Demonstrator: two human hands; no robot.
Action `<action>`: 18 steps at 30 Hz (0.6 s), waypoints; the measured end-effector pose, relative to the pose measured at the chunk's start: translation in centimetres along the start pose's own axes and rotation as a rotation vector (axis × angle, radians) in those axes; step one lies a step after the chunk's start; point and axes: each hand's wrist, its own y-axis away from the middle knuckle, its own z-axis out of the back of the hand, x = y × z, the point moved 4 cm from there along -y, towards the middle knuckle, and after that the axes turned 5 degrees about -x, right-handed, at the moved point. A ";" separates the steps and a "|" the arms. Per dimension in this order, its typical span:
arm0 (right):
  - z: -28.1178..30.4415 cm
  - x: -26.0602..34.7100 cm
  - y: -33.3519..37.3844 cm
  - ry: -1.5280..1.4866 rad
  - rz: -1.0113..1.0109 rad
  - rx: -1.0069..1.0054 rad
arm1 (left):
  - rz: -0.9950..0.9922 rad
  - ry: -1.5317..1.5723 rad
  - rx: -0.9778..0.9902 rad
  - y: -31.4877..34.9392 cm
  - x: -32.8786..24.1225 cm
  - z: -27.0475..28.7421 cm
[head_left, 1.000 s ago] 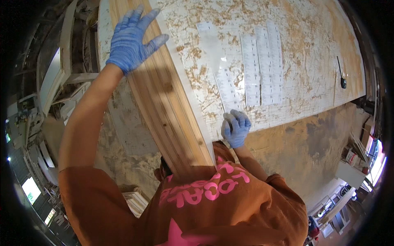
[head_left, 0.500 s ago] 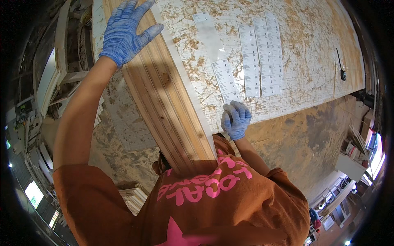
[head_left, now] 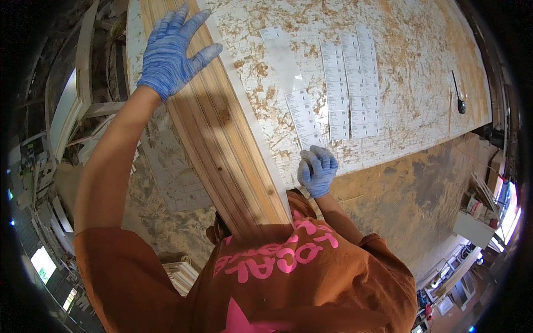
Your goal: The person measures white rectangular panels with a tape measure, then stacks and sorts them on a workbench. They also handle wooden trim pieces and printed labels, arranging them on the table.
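My left hand [head_left: 173,60] wears a blue knitted glove and lies spread, fingers apart, on long grooved wooden boards [head_left: 222,139]. The boards run from the far left of the worktable toward my chest, with a pale strip along their right edge. In a matching glove, my right hand [head_left: 318,172] is at the table's near edge, its fingers curled. Their tips meet the lower end of a strip of printed white labels [head_left: 302,117]; whether anything is pinched in them is hidden. Above that strip, a clear stretch of backing leads to a single label [head_left: 271,33].
More label strips [head_left: 348,89] lie side by side on the scuffed white worktable [head_left: 411,72]. A small black device with a thin rod [head_left: 461,104] rests at the table's right. Wooden frames [head_left: 83,83] stand to the left, and stacked pieces [head_left: 180,276] lie low beside me.
The table and what lies on it sit slightly lower in the picture. Both hands keep nearly the same places, the left on the boards and the right by the label strip's end.
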 end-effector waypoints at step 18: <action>0.1 0.4 -0.4 0.004 0.020 -0.010 | 0.084 0.014 0.056 -0.3 -1.2 1.0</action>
